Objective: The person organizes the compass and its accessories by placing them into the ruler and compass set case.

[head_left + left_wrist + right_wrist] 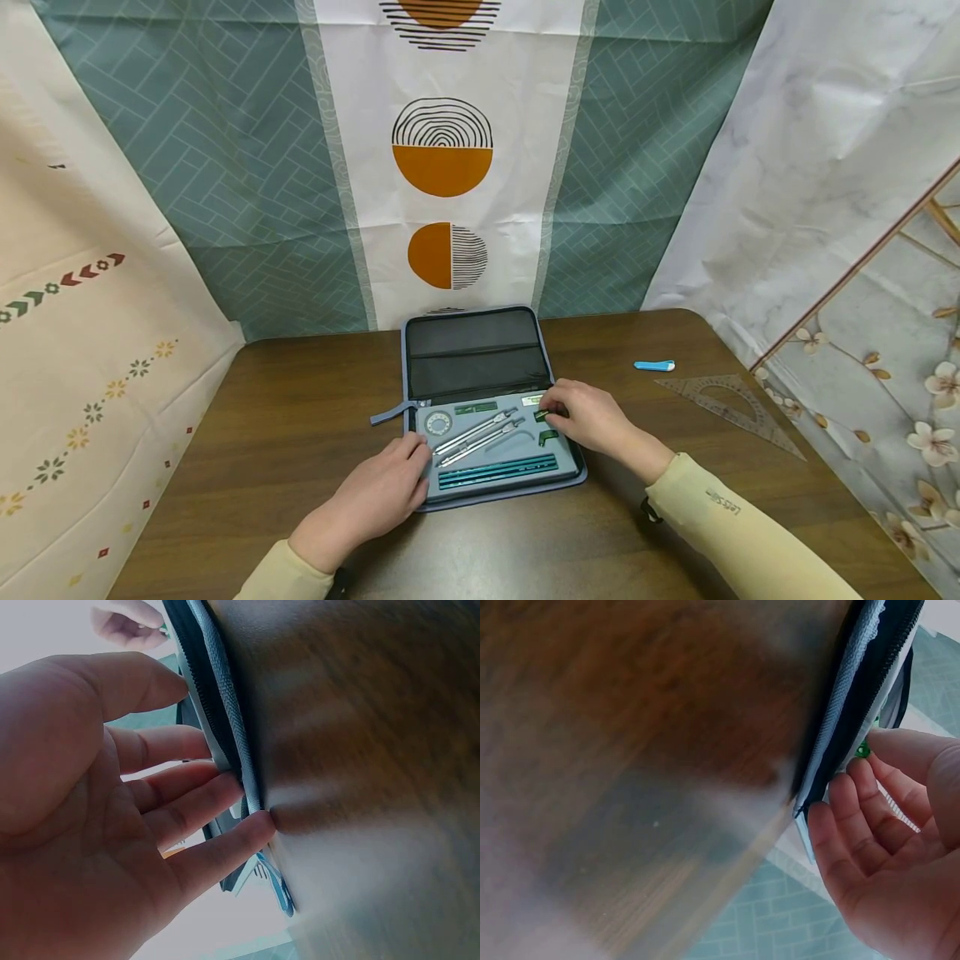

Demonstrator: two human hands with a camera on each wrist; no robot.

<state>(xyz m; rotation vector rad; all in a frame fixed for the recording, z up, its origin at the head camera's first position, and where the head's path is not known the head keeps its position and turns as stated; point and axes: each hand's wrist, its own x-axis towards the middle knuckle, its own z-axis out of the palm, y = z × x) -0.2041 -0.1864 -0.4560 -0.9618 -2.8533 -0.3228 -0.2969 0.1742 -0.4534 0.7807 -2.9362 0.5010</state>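
Green piece [542,415], small: pinched between thumb and fingers of my right hand [588,414], at the tray's right side.
Judged light and stiff, perhaps slippery; best taken by its edges with the fingertips. Whether it sits in the tray [568,460] or just above, I cannot tell. Case [495,496]: soft-looking zip rim, left edge touched by my left hand [386,479], fingers nearly straight, slightly apart, not clasping. Close edges: compasses [476,432] to the left, second green part [548,437] just beside on my side, lid [480,375] raised beyond. Room to move: rightward over the table [622,350], short of the set square [761,423] and knife [654,366].
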